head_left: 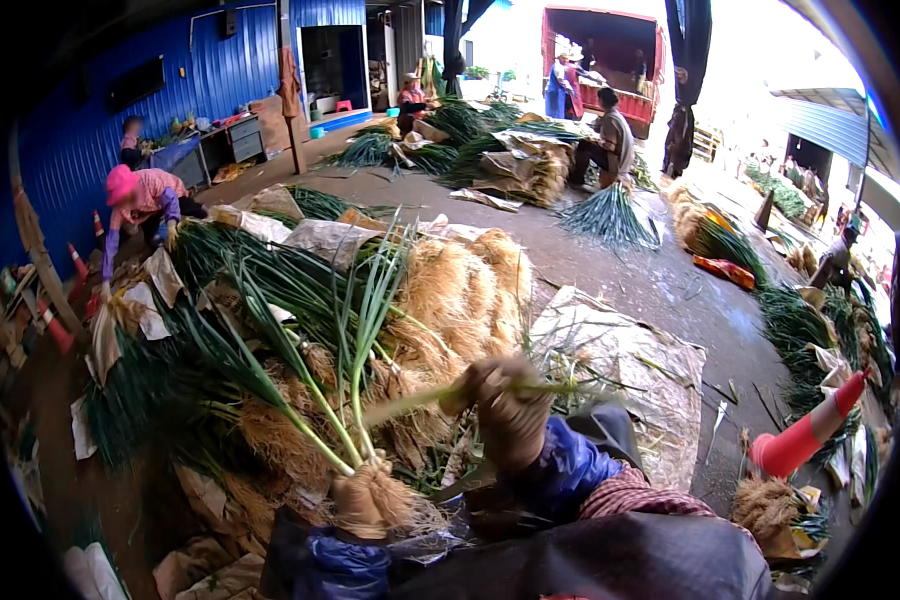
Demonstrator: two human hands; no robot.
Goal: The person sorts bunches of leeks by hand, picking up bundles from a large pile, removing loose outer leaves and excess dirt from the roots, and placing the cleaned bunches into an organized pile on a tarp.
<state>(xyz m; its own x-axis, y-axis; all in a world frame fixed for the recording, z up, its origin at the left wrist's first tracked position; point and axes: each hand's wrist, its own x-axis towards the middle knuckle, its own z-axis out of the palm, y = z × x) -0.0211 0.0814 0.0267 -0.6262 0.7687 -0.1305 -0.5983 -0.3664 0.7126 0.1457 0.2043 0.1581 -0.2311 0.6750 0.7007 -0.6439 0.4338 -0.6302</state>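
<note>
Dark apron [610, 562] fills the near edge, with the big green onion pile [448, 300] beyond it; near, left of centre, several loose green onions [359, 405] stand root-end down in the gloved left hand [356, 503], and the gloved right hand [508, 412] is closed around a pale leaf strip [407, 404]. Probably best: grip roots firmly, pull the strip steadily, keep stalks unbent. Right fingers blurred, strip ends unclear, left fingertips partly hidden by roots.

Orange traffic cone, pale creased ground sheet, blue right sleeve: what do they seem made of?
Orange traffic cone: probably smooth moulded plastic or rubber, from its even colour. Pale creased ground sheet: perhaps dull woven plastic or paper, given its wrinkles. Blue right sleeve: likely glossy plastic or coated fabric, with shiny creases.
</note>
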